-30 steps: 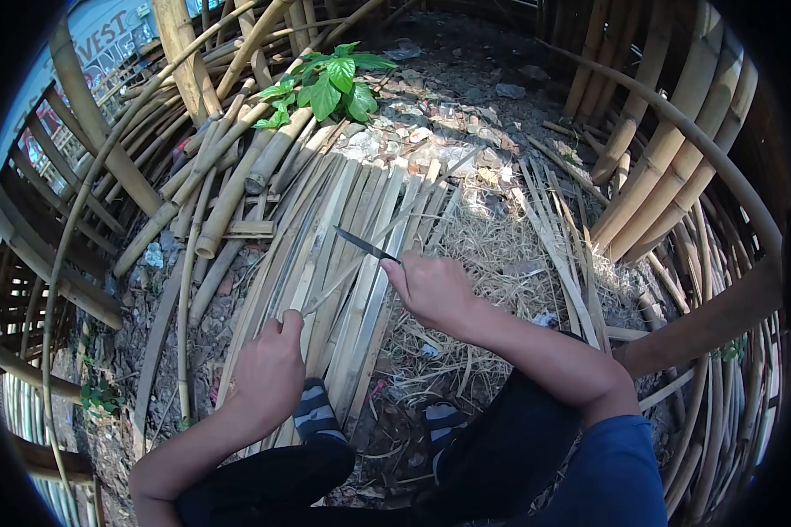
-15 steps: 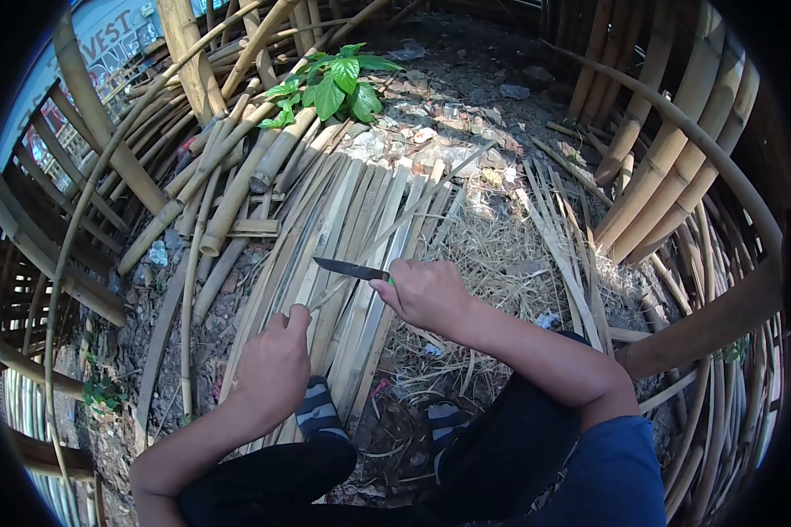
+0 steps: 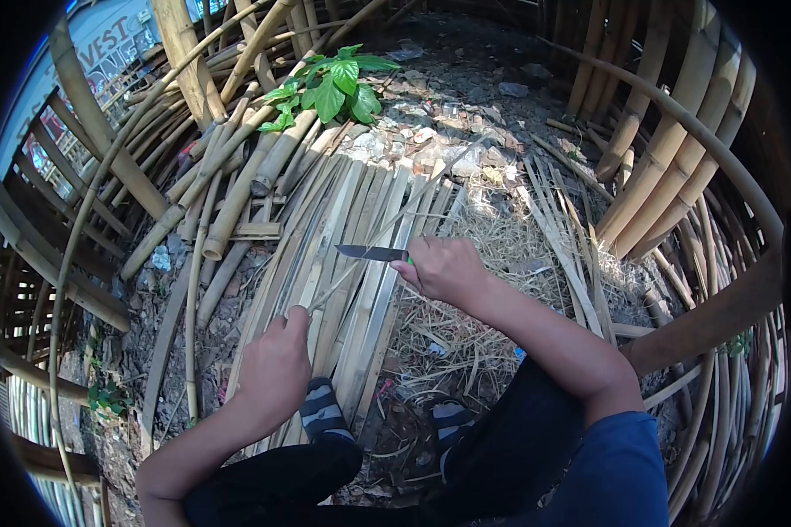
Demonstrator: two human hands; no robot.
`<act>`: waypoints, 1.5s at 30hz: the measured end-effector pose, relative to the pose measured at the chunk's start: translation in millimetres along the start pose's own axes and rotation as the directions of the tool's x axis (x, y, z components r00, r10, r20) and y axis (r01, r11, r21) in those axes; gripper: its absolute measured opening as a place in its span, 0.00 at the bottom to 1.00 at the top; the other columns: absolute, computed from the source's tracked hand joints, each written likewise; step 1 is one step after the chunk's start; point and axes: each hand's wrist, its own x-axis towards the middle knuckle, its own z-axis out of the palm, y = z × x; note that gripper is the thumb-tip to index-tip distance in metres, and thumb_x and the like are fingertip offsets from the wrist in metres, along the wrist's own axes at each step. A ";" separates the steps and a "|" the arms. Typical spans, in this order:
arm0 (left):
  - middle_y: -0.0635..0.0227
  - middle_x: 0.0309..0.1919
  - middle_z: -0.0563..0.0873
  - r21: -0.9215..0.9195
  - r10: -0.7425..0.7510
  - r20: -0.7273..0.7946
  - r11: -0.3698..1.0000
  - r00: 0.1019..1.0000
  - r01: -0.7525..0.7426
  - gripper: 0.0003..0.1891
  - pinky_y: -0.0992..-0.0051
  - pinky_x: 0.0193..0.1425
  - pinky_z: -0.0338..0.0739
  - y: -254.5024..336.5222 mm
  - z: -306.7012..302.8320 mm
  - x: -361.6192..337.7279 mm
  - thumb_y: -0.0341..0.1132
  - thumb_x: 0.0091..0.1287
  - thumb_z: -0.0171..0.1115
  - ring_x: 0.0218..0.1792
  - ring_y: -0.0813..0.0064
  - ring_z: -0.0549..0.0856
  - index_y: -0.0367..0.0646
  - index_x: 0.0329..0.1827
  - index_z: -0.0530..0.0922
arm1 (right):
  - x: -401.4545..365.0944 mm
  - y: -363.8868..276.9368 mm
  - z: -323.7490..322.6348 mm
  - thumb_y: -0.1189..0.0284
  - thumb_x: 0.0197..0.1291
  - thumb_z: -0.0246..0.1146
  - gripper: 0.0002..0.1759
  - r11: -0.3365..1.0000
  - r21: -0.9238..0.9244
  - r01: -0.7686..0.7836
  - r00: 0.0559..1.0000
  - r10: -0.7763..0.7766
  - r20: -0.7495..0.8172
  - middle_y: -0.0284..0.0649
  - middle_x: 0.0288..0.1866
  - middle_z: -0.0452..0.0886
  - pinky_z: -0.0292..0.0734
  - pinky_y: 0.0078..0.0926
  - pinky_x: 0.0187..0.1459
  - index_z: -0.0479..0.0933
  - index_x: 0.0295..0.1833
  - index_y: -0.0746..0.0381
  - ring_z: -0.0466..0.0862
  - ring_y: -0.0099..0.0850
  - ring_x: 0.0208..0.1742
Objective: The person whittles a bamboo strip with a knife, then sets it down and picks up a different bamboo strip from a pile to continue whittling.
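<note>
My right hand [image 3: 448, 269] is closed around the green handle of a knife [image 3: 369, 253], its dark blade pointing left. The blade lies across a thin bamboo strip [image 3: 336, 286], apparently touching it. My left hand [image 3: 274, 364] grips the near end of this strip, which slants away up and to the right. Beneath both hands, many split bamboo slats [image 3: 360, 206] lie side by side on the ground, running away from my feet. How the fingers of my left hand wrap the strip is mostly hidden behind its back.
Pale bamboo shavings [image 3: 492, 255] cover the ground right of the slats. Cut bamboo poles [image 3: 264, 162] are heaped at the left, beside a leafy green plant [image 3: 334, 86]. Thick upright poles [image 3: 677, 167] stand at the right. My striped-socked foot [image 3: 325, 408] rests by the slats.
My right hand and the knife have moved a little to the right and up along the strip. My left hand stays nearly in place, still holding the strip.
</note>
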 end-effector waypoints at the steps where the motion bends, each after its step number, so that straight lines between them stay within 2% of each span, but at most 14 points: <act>1: 0.43 0.30 0.80 -0.005 0.010 -0.003 1.000 1.000 -0.010 0.01 0.46 0.34 0.75 0.3 0.5 0.2 0.26 0.72 0.53 0.31 0.38 0.82 0.37 0.42 0.70 | -0.2 2.9 1.7 0.50 0.70 0.58 0.27 1.000 -0.010 -0.002 1.000 0.002 -0.010 0.41 0.15 0.76 0.73 0.37 0.14 0.71 0.26 0.61 0.80 0.38 0.14; 6: 0.43 0.29 0.80 -0.047 -0.010 -0.001 0.999 1.000 0.010 0.02 0.46 0.34 0.75 -0.3 -1.6 0.0 0.26 0.72 0.52 0.31 0.38 0.82 0.37 0.41 0.69 | -2.4 15.0 -2.1 0.54 0.69 0.60 0.23 0.999 -0.052 0.000 0.998 0.003 0.062 0.43 0.19 0.77 0.75 0.37 0.18 0.72 0.29 0.61 0.81 0.40 0.17; 9: 0.44 0.29 0.81 -0.027 0.013 -0.019 1.000 1.000 -0.013 0.03 0.47 0.33 0.76 -8.5 -1.2 -2.3 0.25 0.70 0.53 0.30 0.40 0.82 0.37 0.43 0.69 | -2.3 34.9 -1.0 0.50 0.72 0.56 0.27 0.995 -0.071 -0.069 0.997 0.066 -0.045 0.41 0.14 0.76 0.74 0.37 0.15 0.72 0.27 0.61 0.80 0.39 0.14; 12: 0.46 0.29 0.81 0.024 0.009 -0.025 1.000 1.000 -0.008 0.06 0.48 0.32 0.77 -15.7 -0.8 -9.3 0.23 0.67 0.55 0.28 0.41 0.83 0.38 0.45 0.70 | -6.4 60.8 -14.1 0.51 0.73 0.55 0.26 0.932 -0.191 -0.309 0.947 0.320 0.032 0.41 0.16 0.78 0.75 0.38 0.17 0.73 0.29 0.61 0.82 0.41 0.16; 17: 0.45 0.29 0.80 -0.016 0.049 0.002 0.999 0.999 -0.049 0.08 0.47 0.33 0.77 -16.6 -1.5 -10.6 0.22 0.65 0.55 0.28 0.40 0.83 0.37 0.45 0.70 | -8.0 82.5 -12.9 0.50 0.74 0.52 0.29 0.924 -0.252 -0.287 0.952 0.305 0.035 0.46 0.19 0.81 0.77 0.41 0.20 0.74 0.28 0.62 0.84 0.44 0.21; 19: 0.44 0.30 0.80 0.010 0.042 0.027 0.999 0.999 -0.042 0.08 0.47 0.33 0.77 -18.7 -0.3 -16.5 0.22 0.65 0.55 0.29 0.40 0.83 0.37 0.45 0.70 | -15.3 110.0 -13.4 0.49 0.74 0.52 0.30 0.819 -0.239 -0.522 0.839 0.544 0.030 0.48 0.20 0.81 0.78 0.45 0.23 0.76 0.28 0.63 0.84 0.46 0.21; 25: 0.42 0.28 0.80 -0.037 -0.021 0.098 0.999 0.995 0.025 0.03 0.45 0.34 0.73 -17.1 2.4 -21.5 0.24 0.72 0.52 0.31 0.36 0.81 0.36 0.39 0.68 | -39.4 139.8 -7.5 0.54 0.76 0.50 0.27 0.840 -0.290 -0.458 0.862 0.500 0.088 0.51 0.23 0.83 0.81 0.47 0.29 0.80 0.31 0.63 0.86 0.51 0.27; 27: 0.42 0.27 0.79 -0.038 -0.009 0.065 0.999 0.998 0.011 0.04 0.46 0.33 0.72 -17.5 -2.9 -29.8 0.25 0.72 0.52 0.30 0.37 0.80 0.35 0.38 0.68 | -66.0 179.2 -7.2 0.56 0.75 0.50 0.25 0.639 -0.408 -0.652 0.650 0.748 0.134 0.50 0.26 0.84 0.83 0.48 0.34 0.80 0.32 0.63 0.86 0.51 0.30; 30: 0.41 0.27 0.80 -0.077 -0.032 0.030 0.996 0.999 0.034 0.05 0.47 0.33 0.72 -35.2 -8.3 -26.8 0.26 0.73 0.53 0.30 0.37 0.81 0.35 0.39 0.69 | -112.2 205.9 -17.7 0.58 0.76 0.46 0.27 0.657 -0.511 -0.554 0.701 0.700 0.140 0.53 0.32 0.85 0.83 0.49 0.40 0.80 0.33 0.65 0.87 0.52 0.37; 33: 0.39 0.24 0.78 -0.147 -0.144 0.105 0.976 0.984 0.159 0.08 0.48 0.33 0.71 -40.1 -11.6 -19.5 0.29 0.74 0.54 0.31 0.36 0.81 0.33 0.37 0.69 | -100.0 196.2 -19.2 0.57 0.78 0.42 0.31 0.634 -0.451 -0.628 0.676 0.731 0.087 0.62 0.32 0.83 0.78 0.54 0.46 0.81 0.35 0.68 0.84 0.59 0.43; 36: 0.47 0.20 0.76 -0.271 -0.188 0.176 0.934 0.966 0.231 0.11 0.58 0.31 0.71 -35.2 -9.6 -12.9 0.31 0.77 0.52 0.25 0.46 0.80 0.33 0.35 0.69 | -43.6 157.2 -28.8 0.52 0.78 0.40 0.36 0.472 -0.184 -0.862 0.488 0.872 -0.051 0.62 0.36 0.84 0.77 0.56 0.47 0.82 0.38 0.71 0.84 0.61 0.41; 38: 0.50 0.19 0.76 -0.326 -0.182 0.226 0.911 0.957 0.251 0.12 0.60 0.31 0.72 -29.5 -7.6 -8.6 0.34 0.78 0.51 0.23 0.51 0.80 0.34 0.36 0.71 | -1.8 96.0 -42.0 0.51 0.78 0.40 0.37 0.565 -0.016 -0.825 0.566 0.825 -0.010 0.64 0.32 0.83 0.77 0.56 0.43 0.82 0.36 0.70 0.84 0.61 0.38; 41: 0.52 0.19 0.77 -0.337 -0.146 0.233 0.915 0.961 0.221 0.13 0.60 0.31 0.72 -18.3 -7.3 -3.7 0.35 0.78 0.51 0.22 0.54 0.80 0.34 0.36 0.70 | 21.0 -2.8 -44.8 0.52 0.77 0.46 0.32 0.839 0.172 -0.517 0.855 0.498 0.145 0.56 0.22 0.81 0.78 0.54 0.33 0.77 0.33 0.69 0.83 0.58 0.26; 45: 0.49 0.20 0.78 -0.313 -0.124 0.245 0.929 0.962 0.199 0.13 0.58 0.31 0.72 -0.7 -17.0 -0.8 0.34 0.78 0.50 0.24 0.48 0.81 0.34 0.36 0.70 | 19.5 -71.7 -33.5 0.52 0.75 0.52 0.29 0.927 0.217 -0.306 0.946 0.272 0.176 0.49 0.16 0.79 0.77 0.46 0.20 0.76 0.30 0.66 0.83 0.48 0.18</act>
